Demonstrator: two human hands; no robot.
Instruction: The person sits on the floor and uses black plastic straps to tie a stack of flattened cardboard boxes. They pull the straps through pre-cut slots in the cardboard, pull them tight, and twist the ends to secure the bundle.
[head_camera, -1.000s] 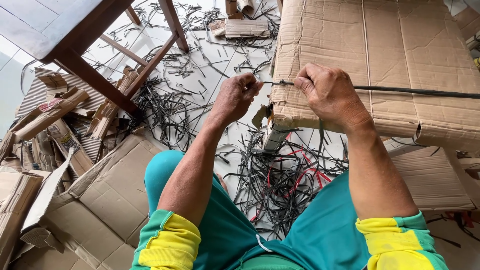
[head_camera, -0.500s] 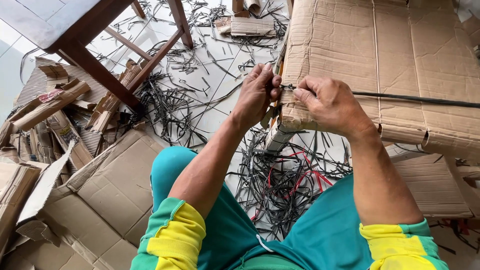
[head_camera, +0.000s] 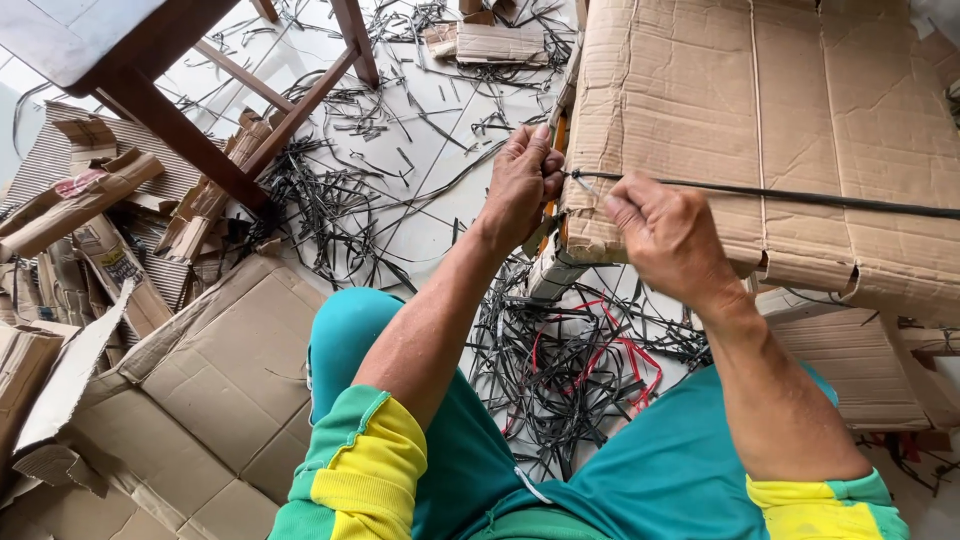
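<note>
Your left hand (head_camera: 522, 185) and right hand (head_camera: 668, 235) pinch black strap (head_camera: 800, 197); strap runs rightward across cardboard stack (head_camera: 760, 110). White tile floor (head_camera: 430, 230) below, scrap-littered.

white tiled floor (head_camera: 430, 215) | dark wooden table (head_camera: 120, 50) | bright daylight

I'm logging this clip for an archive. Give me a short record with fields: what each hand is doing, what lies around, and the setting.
left hand: left hand pinches the black strap at the bundle's edge
right hand: right hand grips the same strap beside it
bundle: flattened cardboard stack, strap running across its top
floor: white tiles strewn with cut black strips, a few red
left side: loose cardboard, wooden stool
</note>
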